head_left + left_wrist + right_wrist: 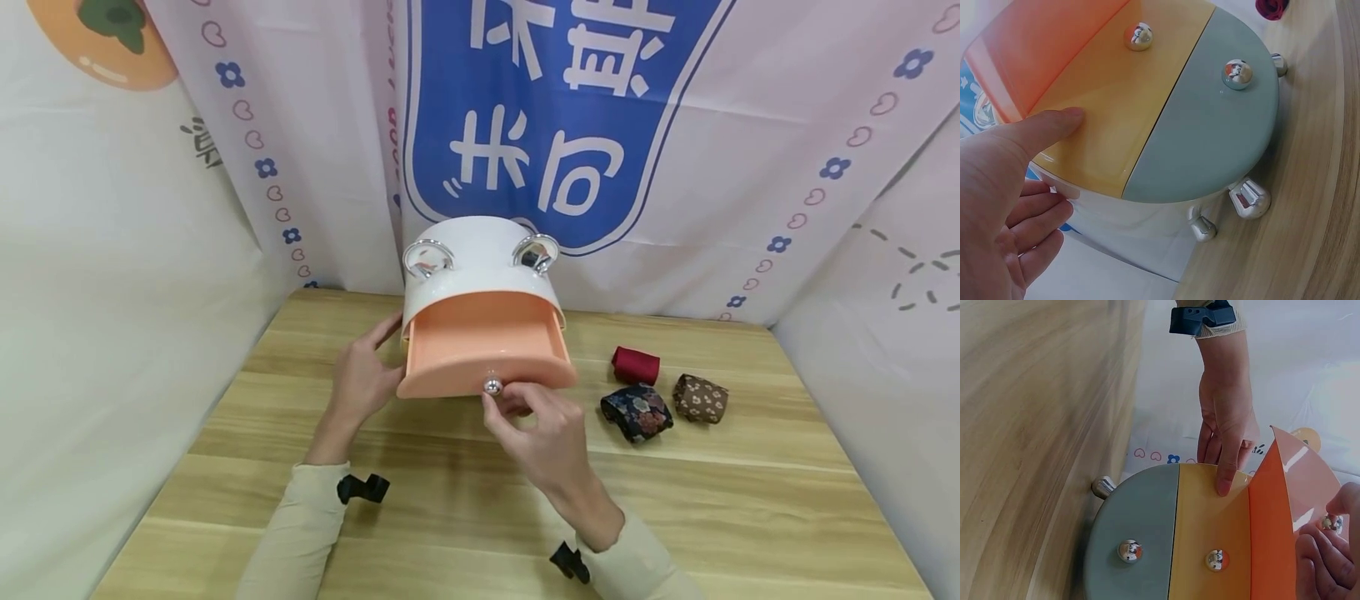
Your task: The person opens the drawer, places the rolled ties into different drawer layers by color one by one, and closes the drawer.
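Note:
A white drawer box (480, 250) with silver-rimmed eye shapes stands on the table. Its orange top drawer (487, 329) is pulled out and looks bare inside. My right hand (543, 433) pinches the round silver knob (492, 386) on that drawer between thumb and fingers. My left hand (362, 379) holds the box by its left side. In the left wrist view the thumb (1054, 129) presses the front of the yellow drawer (1116, 112), while the other fingers lie along the white side wall. Below it the grey-green drawer (1210, 125) is closed.
Right of the box lie three rolled cloth pieces that look like neckties: a red roll (636, 365), a dark floral roll (637, 412) and a brown flowered roll (701, 398). A printed curtain (337, 167) hangs behind the wooden table (465, 517). Short silver feet (1250, 199) raise the box.

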`<state>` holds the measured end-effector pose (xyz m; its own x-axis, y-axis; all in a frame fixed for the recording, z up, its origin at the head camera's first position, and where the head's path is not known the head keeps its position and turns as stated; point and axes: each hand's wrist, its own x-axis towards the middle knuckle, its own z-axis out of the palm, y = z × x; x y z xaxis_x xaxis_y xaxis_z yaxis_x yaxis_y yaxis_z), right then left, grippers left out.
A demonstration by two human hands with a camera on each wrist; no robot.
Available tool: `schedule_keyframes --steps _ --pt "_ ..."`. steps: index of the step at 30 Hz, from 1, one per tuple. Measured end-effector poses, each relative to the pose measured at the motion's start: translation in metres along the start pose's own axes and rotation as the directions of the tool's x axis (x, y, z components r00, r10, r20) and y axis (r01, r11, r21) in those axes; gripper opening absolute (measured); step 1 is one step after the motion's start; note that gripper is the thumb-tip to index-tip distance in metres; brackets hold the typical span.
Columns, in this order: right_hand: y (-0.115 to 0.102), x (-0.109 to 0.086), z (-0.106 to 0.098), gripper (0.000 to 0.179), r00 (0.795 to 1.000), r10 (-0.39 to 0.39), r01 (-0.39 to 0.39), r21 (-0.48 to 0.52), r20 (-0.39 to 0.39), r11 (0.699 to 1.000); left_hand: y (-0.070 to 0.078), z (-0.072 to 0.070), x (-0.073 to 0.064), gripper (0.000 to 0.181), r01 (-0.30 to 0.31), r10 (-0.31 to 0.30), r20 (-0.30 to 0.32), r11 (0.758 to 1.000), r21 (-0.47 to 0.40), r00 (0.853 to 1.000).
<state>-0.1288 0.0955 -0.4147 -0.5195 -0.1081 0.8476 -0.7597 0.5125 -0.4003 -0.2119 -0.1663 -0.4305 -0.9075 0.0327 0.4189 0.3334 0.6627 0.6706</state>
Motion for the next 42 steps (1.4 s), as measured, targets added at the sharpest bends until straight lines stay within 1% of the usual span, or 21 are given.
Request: schedule_keyframes --steps 4,8,13,16,18,22,27,30,31,32,33,34,35,36,37,39,40,42 --pt "0.002 -0.002 -0.001 0.008 1.000 -0.007 0.007 -0.014 0.011 1.000 -0.001 0.000 0.000 0.072 0.005 -0.005 0.003 1.000 0.000 1.000" --pt "0.002 -0.001 -0.007 0.009 0.998 -0.046 0.050 -0.077 0.047 0.996 -0.002 0.000 0.000 0.073 0.018 -0.018 0.010 1.000 -0.005 1.000" --pt "0.009 0.000 -0.027 0.011 0.991 -0.112 0.122 -0.133 0.079 0.984 -0.003 0.000 0.001 0.073 0.012 -0.012 0.009 1.000 -0.015 1.000" --pt "0.016 -0.003 -0.043 0.012 0.989 -0.115 0.127 -0.136 0.090 0.983 -0.003 0.000 0.001 0.072 0.000 0.000 -0.001 1.000 -0.012 1.000" --pt "0.023 -0.005 -0.053 0.012 0.990 -0.104 0.117 -0.139 0.099 0.983 -0.003 0.001 0.000 0.072 -0.009 0.009 -0.008 1.000 -0.011 1.000" --pt "0.039 -0.009 -0.075 0.013 0.986 -0.070 0.093 -0.149 0.151 0.984 -0.003 0.000 0.001 0.072 -0.008 0.008 -0.001 1.000 -0.021 1.000" --pt "0.067 -0.002 -0.105 0.016 0.970 -0.026 0.065 -0.156 0.241 0.986 -0.004 0.000 0.001 0.072 0.001 -0.001 0.008 1.000 -0.021 1.000" --pt "0.083 0.007 -0.121 0.020 0.954 0.053 0.006 -0.193 0.297 0.981 -0.003 0.000 0.001 0.072 -0.004 0.004 0.002 1.000 -0.011 1.000" --pt "0.088 0.010 -0.127 0.022 0.941 0.101 -0.031 -0.215 0.324 0.976 -0.003 0.000 0.001 0.071 -0.006 0.006 0.001 1.000 -0.005 1.000" --pt "0.093 0.014 -0.132 0.022 0.921 0.160 -0.077 -0.238 0.355 0.968 -0.003 0.000 0.001 0.071 -0.005 0.005 0.001 1.000 -0.002 1.000" --pt "0.097 0.017 -0.137 0.023 0.892 0.223 -0.124 -0.262 0.392 0.957 -0.003 0.000 0.001 0.071 -0.003 0.003 0.003 1.000 0.001 1.000" --pt "0.102 0.021 -0.142 0.027 0.854 0.292 -0.173 -0.294 0.431 0.940 -0.003 0.000 0.001 0.072 -0.001 0.001 0.004 1.000 0.005 1.000" --pt "0.108 0.024 -0.147 0.031 0.811 0.354 -0.212 -0.329 0.466 0.920 -0.003 0.000 0.001 0.072 0.001 -0.001 0.006 1.000 0.006 1.000" --pt "0.114 0.028 -0.151 0.036 0.762 0.414 -0.248 -0.365 0.498 0.897 -0.002 -0.001 0.001 0.072 0.004 -0.004 0.008 1.000 0.007 1.000" --pt "0.120 0.031 -0.155 0.041 0.717 0.459 -0.273 -0.394 0.525 0.878 -0.002 -0.001 0.001 0.072 0.006 -0.006 0.009 1.000 0.008 1.000" --pt "0.132 0.036 -0.162 0.050 0.638 0.521 -0.294 -0.445 0.568 0.846 -0.002 -0.001 0.001 0.072 0.012 -0.012 0.010 1.000 0.006 1.000" --pt "0.138 0.038 -0.164 0.053 0.607 0.542 -0.297 -0.466 0.581 0.833 -0.002 -0.001 0.001 0.072 0.012 -0.013 0.009 1.000 0.006 1.000" --pt "0.150 0.040 -0.168 0.056 0.567 0.566 -0.296 -0.492 0.599 0.818 -0.001 0.000 0.000 0.073 0.012 -0.012 0.010 1.000 0.008 1.000"
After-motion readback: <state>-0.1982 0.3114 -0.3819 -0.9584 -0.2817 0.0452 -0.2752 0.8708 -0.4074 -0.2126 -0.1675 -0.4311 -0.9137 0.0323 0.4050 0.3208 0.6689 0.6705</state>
